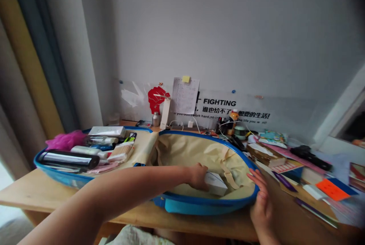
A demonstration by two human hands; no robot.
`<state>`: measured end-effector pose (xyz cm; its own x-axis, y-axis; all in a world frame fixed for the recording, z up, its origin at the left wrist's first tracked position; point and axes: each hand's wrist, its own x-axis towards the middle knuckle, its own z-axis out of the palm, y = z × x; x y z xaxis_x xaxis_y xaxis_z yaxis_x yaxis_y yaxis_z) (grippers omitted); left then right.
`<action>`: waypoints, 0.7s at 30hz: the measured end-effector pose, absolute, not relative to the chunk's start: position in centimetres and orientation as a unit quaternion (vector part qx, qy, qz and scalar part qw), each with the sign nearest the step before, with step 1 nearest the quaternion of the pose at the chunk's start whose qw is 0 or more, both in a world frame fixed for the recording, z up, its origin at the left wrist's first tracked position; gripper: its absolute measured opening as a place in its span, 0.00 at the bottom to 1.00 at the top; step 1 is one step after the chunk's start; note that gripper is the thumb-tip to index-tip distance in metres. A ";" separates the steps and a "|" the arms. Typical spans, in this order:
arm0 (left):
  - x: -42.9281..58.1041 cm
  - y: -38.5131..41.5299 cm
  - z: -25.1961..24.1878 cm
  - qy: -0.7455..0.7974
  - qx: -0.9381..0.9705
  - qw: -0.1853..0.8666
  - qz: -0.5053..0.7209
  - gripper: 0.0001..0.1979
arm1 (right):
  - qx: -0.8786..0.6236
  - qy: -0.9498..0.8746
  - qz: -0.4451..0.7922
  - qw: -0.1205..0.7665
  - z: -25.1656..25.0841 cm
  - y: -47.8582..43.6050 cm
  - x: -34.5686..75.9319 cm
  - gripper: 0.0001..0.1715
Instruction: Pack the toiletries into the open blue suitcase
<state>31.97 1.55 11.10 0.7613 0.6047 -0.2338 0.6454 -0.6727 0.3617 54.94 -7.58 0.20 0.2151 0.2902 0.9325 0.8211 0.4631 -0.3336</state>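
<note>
A blue suitcase [211, 205] lies opened out on a wooden table, with its beige-lined right half nearest to me. My left hand [199, 176] reaches down inside that half and is closed around one end of a small white box [216, 183]. The box rests low in the lining, near beige straps [229, 176]. At the right rim, my right hand [261, 199] lies against the suitcase edge, its fingers stretched over the blue border and slightly apart.
The left half holds a pink bath puff [67, 140], a black cylinder [68, 159], a white carton [107, 131], cotton swabs [122, 152] and several tubes. Papers, pens and an orange-and-blue card [333, 189] clutter the right side. A metal bottle [155, 119] stands behind by the wall.
</note>
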 end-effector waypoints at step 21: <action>34.4 1.0 12.1 0.286 0.937 0.187 -0.066 0.41 | -0.472 -0.655 -0.324 0.493 2.0 -9.8 51.8 0.26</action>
<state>34.38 0.97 12.11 0.8280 0.5114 -0.2302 0.5605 -0.7664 0.3137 51.85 -9.80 2.03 -0.0688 0.2991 0.9517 0.9375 0.3456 -0.0408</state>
